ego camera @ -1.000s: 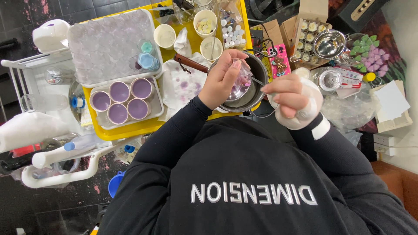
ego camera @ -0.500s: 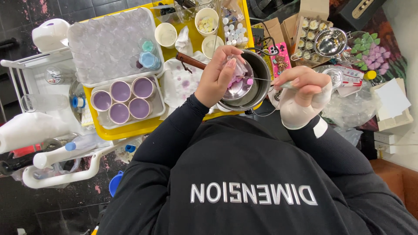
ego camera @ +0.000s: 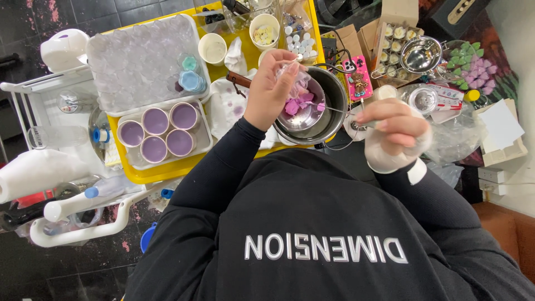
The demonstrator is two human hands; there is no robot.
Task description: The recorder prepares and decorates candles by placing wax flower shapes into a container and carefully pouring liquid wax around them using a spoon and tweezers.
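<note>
Tray (ego camera: 167,167) yellow, purple cups (ego camera: 156,134) left | left hand (ego camera: 270,92) fingers pinching clear bag (ego camera: 298,83) over metal pot (ego camera: 320,111) at tray's right edge; bag soft, light, slippery, grip top | right hand (ego camera: 393,131) fingers pinching thin stirrer (ego camera: 337,110)

This looks like a small home craft workshop for casting wax or soap. A yellow plastic tray (ego camera: 167,167) is the centre of it: on it sit four round purple-filled moulds (ego camera: 159,132), a clear bubbled mould sheet (ego camera: 139,61) and a steel melting pot (ego camera: 329,106). Right of the tray stand cardboard boxes of small cast pieces (ego camera: 398,39); beneath it is dark tiled floor (ego camera: 33,17).
</note>
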